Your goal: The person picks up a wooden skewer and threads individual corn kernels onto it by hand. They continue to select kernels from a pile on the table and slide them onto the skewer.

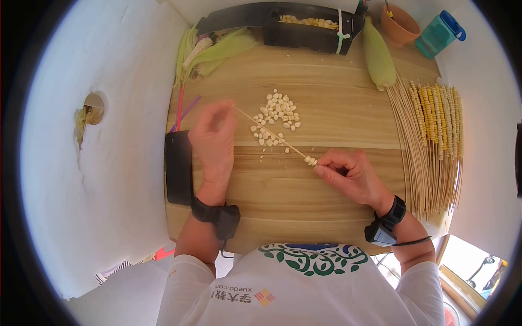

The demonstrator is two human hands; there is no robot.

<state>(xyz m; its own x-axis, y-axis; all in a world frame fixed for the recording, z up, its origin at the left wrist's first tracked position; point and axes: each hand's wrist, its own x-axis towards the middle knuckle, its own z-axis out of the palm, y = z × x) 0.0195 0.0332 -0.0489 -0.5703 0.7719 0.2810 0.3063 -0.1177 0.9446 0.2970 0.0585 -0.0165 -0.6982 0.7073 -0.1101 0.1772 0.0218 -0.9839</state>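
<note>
A thin wooden skewer (273,136) slants over the tabletop between both hands. At its lower right end sit a few pale corn kernels (310,161), threaded close together. My right hand (356,176) is closed, thumb and forefinger pinching the skewer beside those kernels. My left hand (213,133) is slightly blurred; its fingers are curled, with thumb and forefinger pinched at the skewer's upper left end. Beneath and beyond the skewer lies a loose pile of pale kernels (278,108) on the wooden table (261,190).
Bare skewers (405,146) and skewers threaded with kernels (440,117) lie at right. A corn ear in husk (379,57), black kernel box (302,38), clay pot (399,26) and blue cup (436,35) stand behind. Husks (225,51) and a black case (178,168) are left.
</note>
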